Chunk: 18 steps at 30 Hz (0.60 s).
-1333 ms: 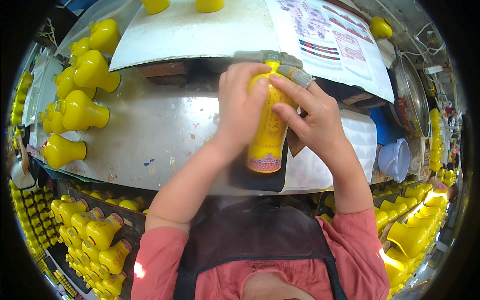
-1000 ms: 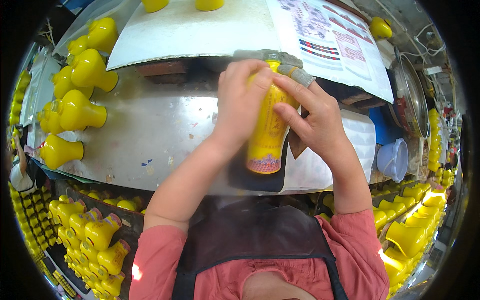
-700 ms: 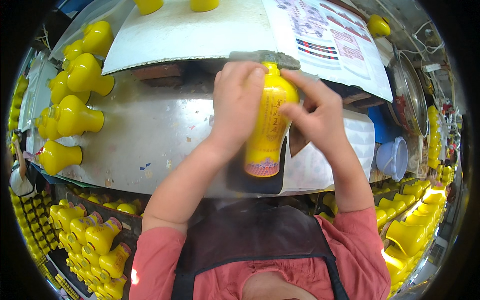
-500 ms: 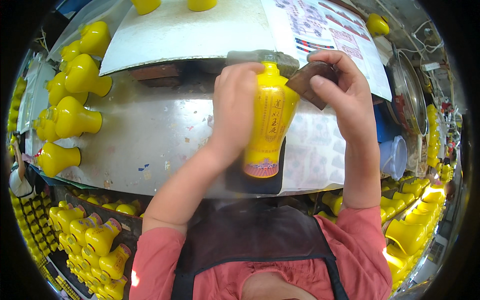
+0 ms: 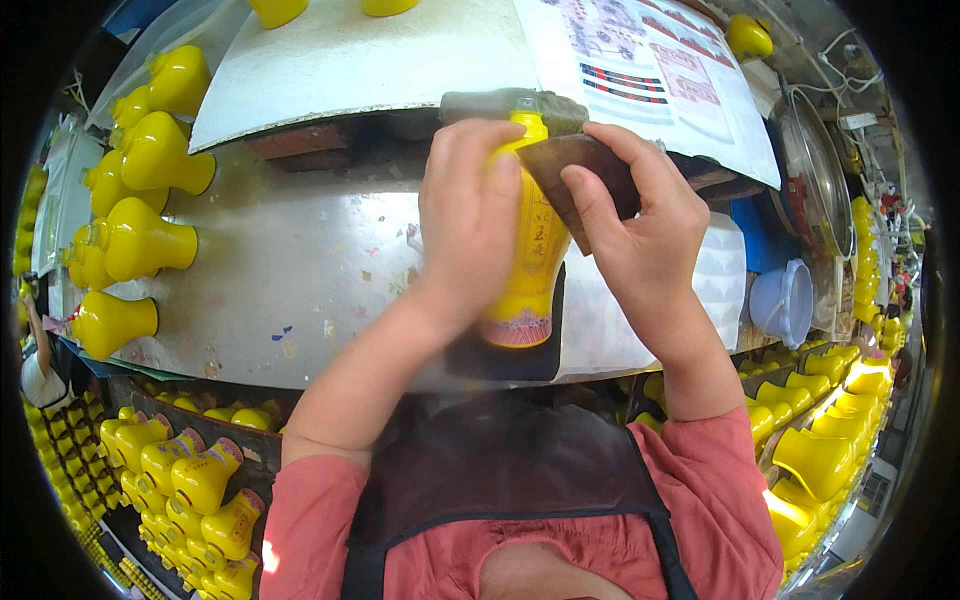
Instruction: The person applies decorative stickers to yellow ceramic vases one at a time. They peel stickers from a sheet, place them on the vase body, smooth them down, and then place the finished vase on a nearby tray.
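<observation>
My left hand [image 5: 468,215] grips a yellow ceramic bottle [image 5: 528,270] around its upper body, holding it lengthwise over a metal work surface [image 5: 290,290]. The bottle's base with a pink band points toward me. My right hand [image 5: 640,235] presses a dark brown flat piece [image 5: 575,175] against the bottle's shoulder, near its neck. A grey block [image 5: 505,102] sits just beyond the neck. A dark pad [image 5: 510,355] lies under the bottle.
Several yellow bottles [image 5: 140,240] lie on their sides at the left of the surface. A crate of more bottles [image 5: 185,475] stands at lower left, others at lower right [image 5: 820,440]. A printed sheet [image 5: 650,60] lies on a white board; a pale blue tub [image 5: 785,300] at the right.
My right hand lifted off the bottle's side, took the dark brown piece, and now presses it onto the bottle's shoulder. The left hand kept hold and turned the bottle slightly.
</observation>
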### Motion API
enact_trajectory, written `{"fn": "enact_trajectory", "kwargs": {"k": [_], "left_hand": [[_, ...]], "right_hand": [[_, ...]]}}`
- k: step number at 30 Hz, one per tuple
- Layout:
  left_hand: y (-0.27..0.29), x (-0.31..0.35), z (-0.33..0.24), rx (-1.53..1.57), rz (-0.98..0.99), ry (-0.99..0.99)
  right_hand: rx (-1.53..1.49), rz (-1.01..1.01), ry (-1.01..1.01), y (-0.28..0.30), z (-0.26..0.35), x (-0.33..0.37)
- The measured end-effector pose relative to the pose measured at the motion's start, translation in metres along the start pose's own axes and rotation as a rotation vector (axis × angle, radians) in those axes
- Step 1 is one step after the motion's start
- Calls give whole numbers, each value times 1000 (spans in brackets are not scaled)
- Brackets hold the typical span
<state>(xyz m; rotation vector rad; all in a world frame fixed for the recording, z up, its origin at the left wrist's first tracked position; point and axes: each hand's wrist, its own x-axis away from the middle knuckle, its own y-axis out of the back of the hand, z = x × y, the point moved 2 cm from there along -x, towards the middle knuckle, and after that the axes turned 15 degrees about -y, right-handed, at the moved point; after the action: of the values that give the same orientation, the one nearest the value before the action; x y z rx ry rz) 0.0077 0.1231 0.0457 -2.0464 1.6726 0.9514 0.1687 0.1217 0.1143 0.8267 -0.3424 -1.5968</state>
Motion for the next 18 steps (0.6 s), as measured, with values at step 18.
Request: {"fn": "enact_trajectory", "kwargs": {"k": [18], "left_hand": [[4,-9,11,360,-77,426]], "right_hand": [[169,170,899,-3,5,64]]}}
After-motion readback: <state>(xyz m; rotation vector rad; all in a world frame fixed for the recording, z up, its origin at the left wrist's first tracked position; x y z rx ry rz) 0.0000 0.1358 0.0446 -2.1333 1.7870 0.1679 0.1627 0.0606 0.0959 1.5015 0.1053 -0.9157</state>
